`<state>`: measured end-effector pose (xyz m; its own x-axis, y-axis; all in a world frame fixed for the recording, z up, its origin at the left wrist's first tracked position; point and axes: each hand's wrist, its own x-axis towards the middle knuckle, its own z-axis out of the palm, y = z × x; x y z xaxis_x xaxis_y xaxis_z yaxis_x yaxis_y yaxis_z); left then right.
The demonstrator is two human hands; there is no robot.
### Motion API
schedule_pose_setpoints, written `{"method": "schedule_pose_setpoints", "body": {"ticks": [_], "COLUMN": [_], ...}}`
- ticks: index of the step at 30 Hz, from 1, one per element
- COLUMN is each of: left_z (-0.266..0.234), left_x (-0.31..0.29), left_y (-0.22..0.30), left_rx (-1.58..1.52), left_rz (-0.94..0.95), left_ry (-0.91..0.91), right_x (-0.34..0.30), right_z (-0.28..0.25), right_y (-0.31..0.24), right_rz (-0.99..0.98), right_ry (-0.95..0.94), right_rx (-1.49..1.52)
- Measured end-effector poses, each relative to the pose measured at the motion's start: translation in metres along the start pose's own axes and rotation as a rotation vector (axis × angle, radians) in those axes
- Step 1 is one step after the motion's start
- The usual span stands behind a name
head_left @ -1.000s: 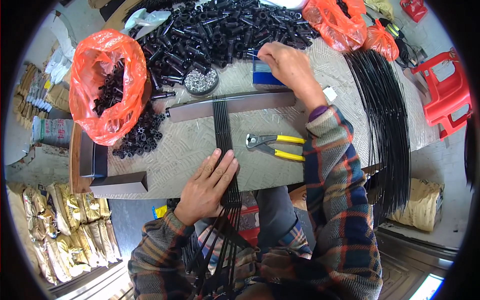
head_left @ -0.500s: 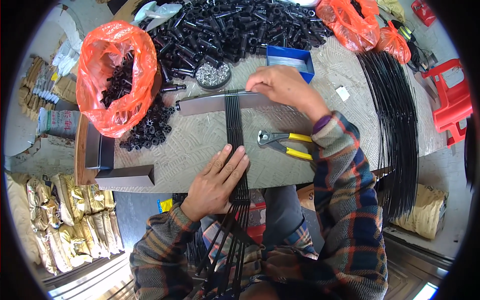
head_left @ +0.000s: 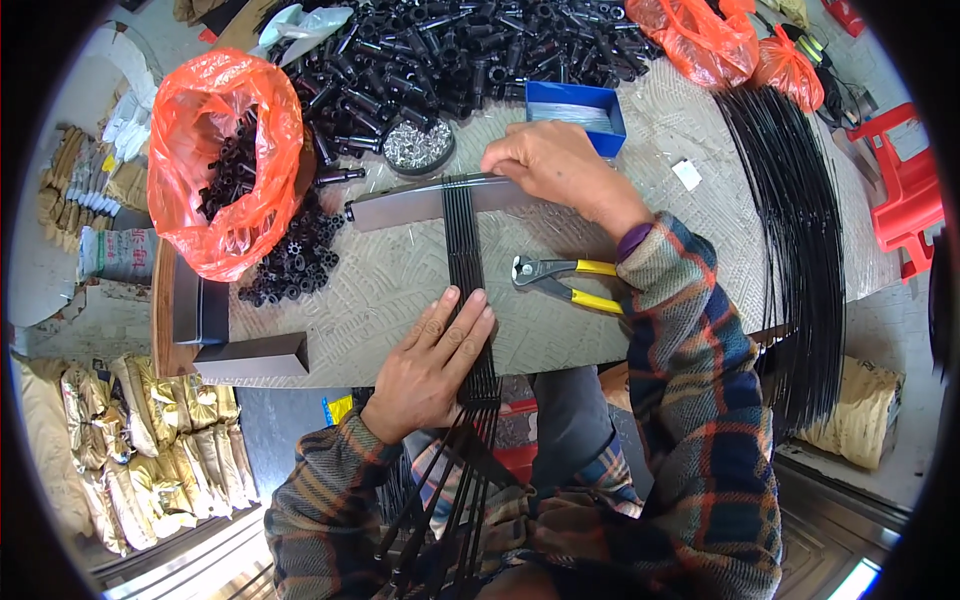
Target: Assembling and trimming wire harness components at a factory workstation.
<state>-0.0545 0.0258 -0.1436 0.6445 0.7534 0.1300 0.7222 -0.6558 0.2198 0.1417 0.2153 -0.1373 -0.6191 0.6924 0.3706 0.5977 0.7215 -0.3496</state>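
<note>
A row of thin black rods (head_left: pixel 461 235) lies side by side across a long grey metal bar (head_left: pixel 402 207) and runs toward me over the table edge. My left hand (head_left: pixel 430 352) rests flat on the rods, fingers stretched out. At the bar's right part, my right hand (head_left: pixel 553 165) is closed in a pinch by its top edge; whatever is between the fingertips is hidden. Pincers with yellow handles (head_left: pixel 567 280) lie beside my right sleeve. Just beyond the bar stands a round dish of small silvery metal pieces (head_left: pixel 417 147). Behind my right hand sits a blue box (head_left: pixel 619 130) holding thin pale wires.
A heap of black tubular parts (head_left: pixel 440 60) covers the back. An orange plastic bag (head_left: pixel 170 215) with black parts stands at left, near small black rings (head_left: pixel 298 262). More black rods (head_left: pixel 795 230) hang over the right edge. Grey metal pieces (head_left: pixel 255 352) lie front left.
The view has shifted slightly. My right hand has moved a little to the left along the bar, still pinched. My left hand stays flat on the rods.
</note>
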Motion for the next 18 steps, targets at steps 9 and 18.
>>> {"method": "schedule_pose_setpoints", "body": {"ticks": [9, 18], "left_z": [-0.002, -0.0002], "left_x": [-0.0004, 0.0017], "left_y": [0.0, 0.0003], "left_rx": [-0.01, -0.017], "left_rz": [-0.008, -0.014], "left_ry": [-0.001, -0.039], "right_x": [0.0038, 0.004], "right_z": [0.0048, 0.0071], "right_y": [-0.0028, -0.0068], "right_rz": [-0.027, -0.048], "right_ry": [0.025, 0.014], "right_rx": [0.048, 0.02]}}
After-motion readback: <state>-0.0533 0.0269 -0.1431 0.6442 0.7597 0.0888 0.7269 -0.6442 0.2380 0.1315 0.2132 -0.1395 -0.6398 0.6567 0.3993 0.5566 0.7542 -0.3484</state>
